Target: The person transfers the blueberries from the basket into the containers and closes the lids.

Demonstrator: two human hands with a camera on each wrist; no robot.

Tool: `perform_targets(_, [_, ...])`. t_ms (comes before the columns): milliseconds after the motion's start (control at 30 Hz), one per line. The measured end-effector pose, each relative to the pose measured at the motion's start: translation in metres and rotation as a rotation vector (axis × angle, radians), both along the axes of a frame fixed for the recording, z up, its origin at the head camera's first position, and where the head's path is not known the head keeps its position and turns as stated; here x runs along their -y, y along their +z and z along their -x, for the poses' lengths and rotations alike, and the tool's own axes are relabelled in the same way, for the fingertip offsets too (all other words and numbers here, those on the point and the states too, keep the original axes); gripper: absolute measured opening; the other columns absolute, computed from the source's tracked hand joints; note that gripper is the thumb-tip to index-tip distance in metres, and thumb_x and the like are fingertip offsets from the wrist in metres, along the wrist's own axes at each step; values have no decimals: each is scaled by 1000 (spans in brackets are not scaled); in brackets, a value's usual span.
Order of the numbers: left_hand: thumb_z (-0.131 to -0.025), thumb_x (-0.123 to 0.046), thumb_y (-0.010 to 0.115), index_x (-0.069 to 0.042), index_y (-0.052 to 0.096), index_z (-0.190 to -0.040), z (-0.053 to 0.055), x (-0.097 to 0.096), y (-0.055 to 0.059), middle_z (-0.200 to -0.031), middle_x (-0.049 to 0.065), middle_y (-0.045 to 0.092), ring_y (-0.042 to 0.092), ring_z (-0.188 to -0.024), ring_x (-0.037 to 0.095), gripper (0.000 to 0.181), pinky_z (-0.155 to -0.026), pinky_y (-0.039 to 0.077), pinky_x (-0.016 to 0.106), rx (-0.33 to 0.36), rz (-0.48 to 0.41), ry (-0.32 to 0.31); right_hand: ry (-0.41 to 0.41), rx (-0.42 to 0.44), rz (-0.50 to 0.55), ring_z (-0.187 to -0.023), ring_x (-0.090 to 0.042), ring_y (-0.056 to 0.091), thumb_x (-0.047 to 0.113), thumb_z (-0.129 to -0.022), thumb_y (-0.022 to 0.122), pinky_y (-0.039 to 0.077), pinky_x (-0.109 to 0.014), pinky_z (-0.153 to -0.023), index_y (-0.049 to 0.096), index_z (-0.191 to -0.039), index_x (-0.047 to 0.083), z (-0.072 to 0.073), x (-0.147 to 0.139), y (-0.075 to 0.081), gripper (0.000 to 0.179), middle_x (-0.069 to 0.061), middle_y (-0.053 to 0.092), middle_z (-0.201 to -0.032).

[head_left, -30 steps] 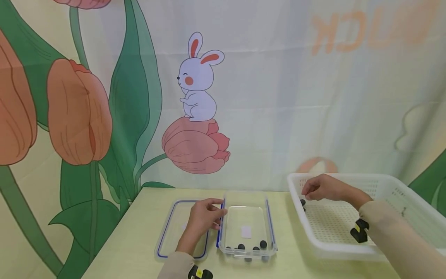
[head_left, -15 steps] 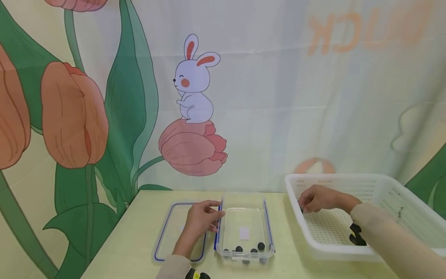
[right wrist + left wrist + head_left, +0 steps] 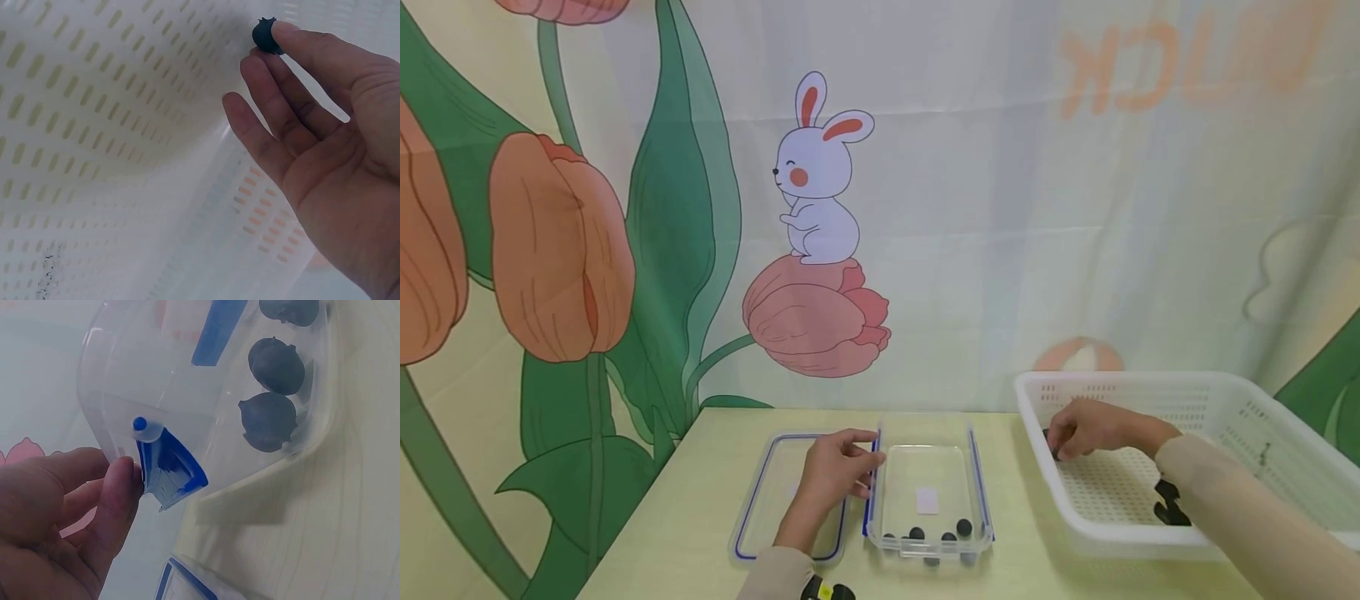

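Pinching a dark ball (image 3: 265,36), the right hand (image 3: 1092,425) is in the basket (image 3: 1150,535); the left hand (image 3: 833,473) pinches the box (image 3: 925,473) at its left.

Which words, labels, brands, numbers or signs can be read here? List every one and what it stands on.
"DUCK", it seems: faint orange letters running backwards on the curtain; the right-hand ones are blurred.
White square in the clear box: too small to tell whether it bears writing.
Yellow patch on the left wrist strap: any mark is too small to read.
Dark marks on the basket: no readable text.
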State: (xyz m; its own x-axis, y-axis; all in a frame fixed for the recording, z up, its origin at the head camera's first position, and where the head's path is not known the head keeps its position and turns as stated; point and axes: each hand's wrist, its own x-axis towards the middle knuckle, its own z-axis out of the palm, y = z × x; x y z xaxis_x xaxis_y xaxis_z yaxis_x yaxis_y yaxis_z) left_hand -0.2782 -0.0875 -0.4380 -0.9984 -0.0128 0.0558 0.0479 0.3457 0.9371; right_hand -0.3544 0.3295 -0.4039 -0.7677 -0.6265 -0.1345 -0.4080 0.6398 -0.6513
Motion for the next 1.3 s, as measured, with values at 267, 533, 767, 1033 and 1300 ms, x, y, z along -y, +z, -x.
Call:
perform_targets(267, [-94, -9, 82, -2, 73, -130, -1, 0, 0, -86, 8, 67, 68, -63, 17, 38, -56, 63, 32, -2, -6, 4, -51, -97, 51, -91, -19, 71, 6, -98, 75, 61, -31, -76, 76, -108, 0, -5, -4, 21, 12, -8, 76, -103])
perform_targets(533, [-94, -9, 82, -3, 73, -130, 0, 0, 0, -86, 8, 67, 67, -62, 17, 38, -56, 63, 31, -9, -8, 2, -124, -201, 91, -99, -21, 72, 13, -101, 74, 61, -31, -82, 76, -115, 2, -23, 5, 57, 18, -5, 75, -111])
perform_targets(767, [-94, -9, 82, -2, 72, -131, -1, 0, 1, -86, 8, 67, 67, -63, 17, 39, -56, 63, 31, -7, -11, -3, -166, -283, 128, -98, -20, 71, 14, -101, 75, 60, -30, -82, 77, -118, 5, -39, 16, 77, 20, -1, 75, -109])
perform_targets(1033, [-95, -10, 82, -3, 72, -132, -2, 1, 2, -86, 8, 67, 67, -63, 17, 39, -56, 63, 31, -4, 0, 0, -125, -422, 266, -96, -14, 69, 10, -98, 78, 61, -27, -82, 80, -112, 12, -64, 39, 89, 15, -2, 71, -114])
perform_targets(1300, [-95, -11, 82, -3, 72, -131, -3, 0, 3, -86, 8, 67, 67, -63, 17, 39, -57, 63, 30, 0, 2, 3, -147, -330, 340, -97, -25, 75, 13, -100, 76, 63, -30, -81, 77, -117, 13, -91, 61, 90, 16, -3, 73, -111])
